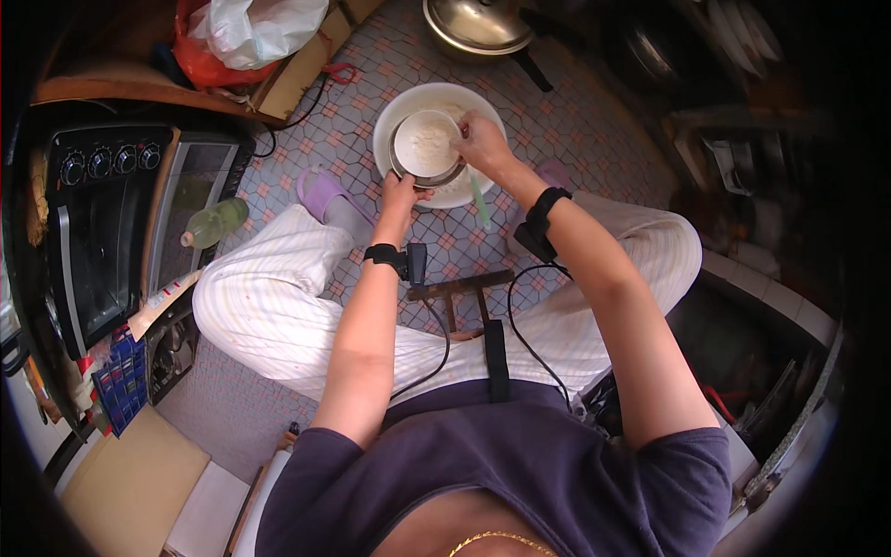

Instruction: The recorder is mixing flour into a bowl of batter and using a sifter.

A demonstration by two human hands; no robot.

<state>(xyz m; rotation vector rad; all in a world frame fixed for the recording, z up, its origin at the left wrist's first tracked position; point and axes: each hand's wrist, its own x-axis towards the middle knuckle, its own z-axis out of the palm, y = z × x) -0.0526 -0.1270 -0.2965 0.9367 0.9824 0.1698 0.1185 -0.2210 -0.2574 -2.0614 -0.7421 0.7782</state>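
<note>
A large white basin (384,129) stands on the tiled floor, with pale flour-like powder on its bottom. Over it, my left hand (401,195) grips the near rim of a round metal vessel (445,181); whether this is a bowl or a sieve cannot be told. A small white bowl (411,143) holding the same powder sits in or just above that vessel. The fingers of my right hand (480,143) pinch the white bowl's right rim. A light green handle (480,202) leans over the basin's near right edge, its other end hidden.
A lidded metal pan (480,28) stands beyond the basin. To the left are a plastic bottle (216,223) of yellowish liquid and an oven (104,244). A small wooden stool (459,285) lies between my legs. Black cables hang from both wrist devices.
</note>
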